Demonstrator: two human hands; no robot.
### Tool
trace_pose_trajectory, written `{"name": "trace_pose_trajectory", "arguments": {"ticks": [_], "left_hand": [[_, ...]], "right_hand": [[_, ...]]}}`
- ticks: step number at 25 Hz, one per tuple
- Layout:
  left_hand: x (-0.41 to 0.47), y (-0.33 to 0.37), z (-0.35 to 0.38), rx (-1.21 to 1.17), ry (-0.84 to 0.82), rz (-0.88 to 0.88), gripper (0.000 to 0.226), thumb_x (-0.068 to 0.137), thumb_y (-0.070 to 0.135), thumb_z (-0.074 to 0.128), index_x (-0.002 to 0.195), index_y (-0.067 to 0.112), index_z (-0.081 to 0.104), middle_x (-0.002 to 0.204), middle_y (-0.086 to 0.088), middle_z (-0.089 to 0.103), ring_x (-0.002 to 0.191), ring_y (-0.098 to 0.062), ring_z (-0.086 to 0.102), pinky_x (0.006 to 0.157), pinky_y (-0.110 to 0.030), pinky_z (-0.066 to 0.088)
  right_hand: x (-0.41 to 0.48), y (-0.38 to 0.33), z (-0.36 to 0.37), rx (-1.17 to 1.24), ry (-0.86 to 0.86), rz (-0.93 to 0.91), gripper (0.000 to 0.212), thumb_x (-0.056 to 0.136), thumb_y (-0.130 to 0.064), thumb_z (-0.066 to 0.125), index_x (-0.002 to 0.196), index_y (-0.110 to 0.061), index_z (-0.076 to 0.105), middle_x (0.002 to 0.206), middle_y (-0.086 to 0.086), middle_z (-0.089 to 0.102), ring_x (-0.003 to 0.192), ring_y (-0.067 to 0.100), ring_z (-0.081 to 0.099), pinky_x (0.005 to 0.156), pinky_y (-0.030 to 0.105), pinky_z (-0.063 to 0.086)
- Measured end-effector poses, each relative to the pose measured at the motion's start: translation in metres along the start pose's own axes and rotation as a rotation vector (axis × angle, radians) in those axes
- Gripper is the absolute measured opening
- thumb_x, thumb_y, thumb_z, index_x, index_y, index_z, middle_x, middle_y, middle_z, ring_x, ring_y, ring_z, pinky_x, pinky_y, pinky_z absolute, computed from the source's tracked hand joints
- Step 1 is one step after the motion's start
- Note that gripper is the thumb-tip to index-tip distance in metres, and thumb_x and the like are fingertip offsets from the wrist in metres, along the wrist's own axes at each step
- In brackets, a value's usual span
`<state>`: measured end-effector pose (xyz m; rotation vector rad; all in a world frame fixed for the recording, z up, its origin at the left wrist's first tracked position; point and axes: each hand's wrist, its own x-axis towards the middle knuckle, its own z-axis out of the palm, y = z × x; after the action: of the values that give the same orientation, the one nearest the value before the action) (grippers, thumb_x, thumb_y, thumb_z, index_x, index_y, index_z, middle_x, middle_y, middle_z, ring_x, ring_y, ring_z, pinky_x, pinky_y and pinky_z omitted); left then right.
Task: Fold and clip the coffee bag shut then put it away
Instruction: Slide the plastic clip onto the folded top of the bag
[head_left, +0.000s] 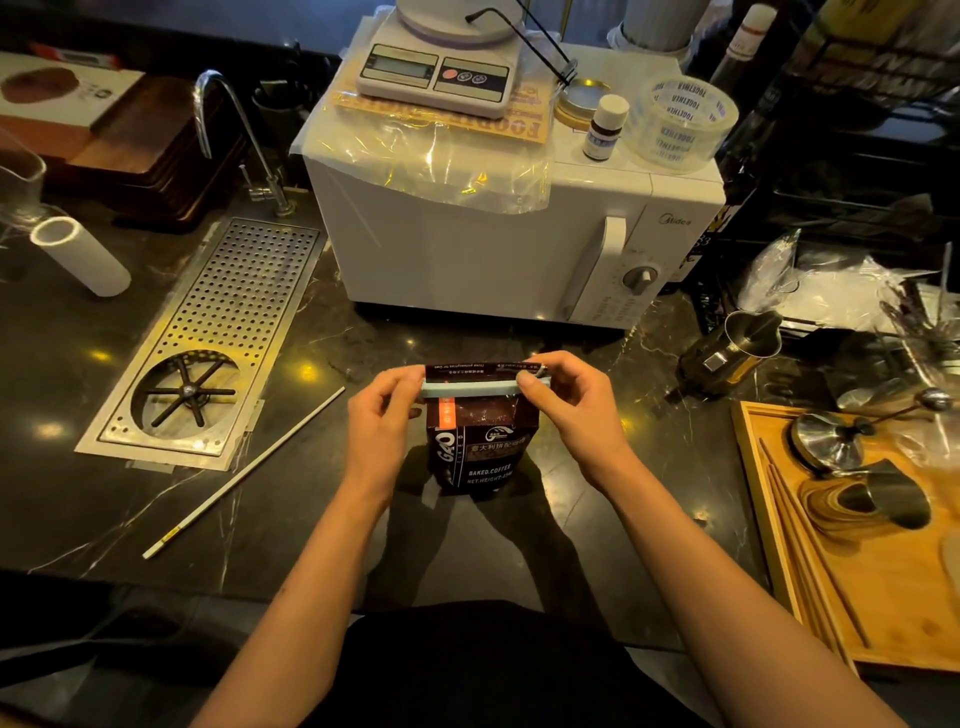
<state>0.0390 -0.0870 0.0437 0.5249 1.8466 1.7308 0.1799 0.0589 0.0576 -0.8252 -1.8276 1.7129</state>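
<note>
A dark brown coffee bag (480, 447) with white print and an orange strip stands upright on the black marble counter, just in front of me. Its top is folded over, and a long pale blue clip (470, 388) lies across the fold. My left hand (382, 415) pinches the clip's left end together with the bag's top corner. My right hand (571, 400) pinches the right end, thumb on the front of the clip.
A white microwave (493, 244) stands right behind the bag, with a scale, tape roll and small bottle on top. A perforated steel drain tray (218, 322) and a thin white stick (244, 473) lie to the left. A wooden tray (883, 597) with metal tools sits at right.
</note>
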Motion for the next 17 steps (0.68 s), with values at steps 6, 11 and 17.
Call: {"name": "trace_pose_trajectory", "arguments": {"ticks": [6, 11, 17], "left_hand": [[0.010, 0.023, 0.007, 0.371, -0.070, 0.265, 0.012, 0.087, 0.028, 0.069, 0.099, 0.028, 0.071, 0.099, 0.012, 0.070, 0.098, -0.003, 0.064, 0.084, -0.019, 0.049], [0.013, 0.025, 0.014, 0.385, -0.109, 0.353, 0.008, 0.087, 0.022, 0.070, 0.093, 0.027, 0.072, 0.089, 0.013, 0.069, 0.090, -0.002, 0.065, 0.079, -0.013, 0.048], [0.013, 0.022, 0.020, 0.426, -0.044, 0.383, 0.006, 0.089, 0.022, 0.069, 0.093, 0.022, 0.072, 0.090, 0.007, 0.069, 0.089, -0.005, 0.064, 0.079, -0.013, 0.048]], "right_hand": [[0.006, -0.011, 0.006, -0.241, -0.030, -0.122, 0.007, 0.090, -0.023, 0.068, 0.095, -0.019, 0.070, 0.095, -0.005, 0.066, 0.091, 0.009, 0.063, 0.081, 0.030, 0.053], [0.008, -0.014, 0.017, -0.347, -0.030, -0.202, 0.008, 0.092, -0.018, 0.064, 0.096, -0.014, 0.070, 0.093, -0.004, 0.065, 0.089, 0.004, 0.061, 0.081, 0.018, 0.048], [0.008, -0.013, 0.026, -0.354, 0.029, -0.203, 0.010, 0.093, -0.017, 0.062, 0.096, -0.012, 0.070, 0.090, -0.007, 0.069, 0.089, 0.006, 0.064, 0.081, 0.024, 0.053]]}}
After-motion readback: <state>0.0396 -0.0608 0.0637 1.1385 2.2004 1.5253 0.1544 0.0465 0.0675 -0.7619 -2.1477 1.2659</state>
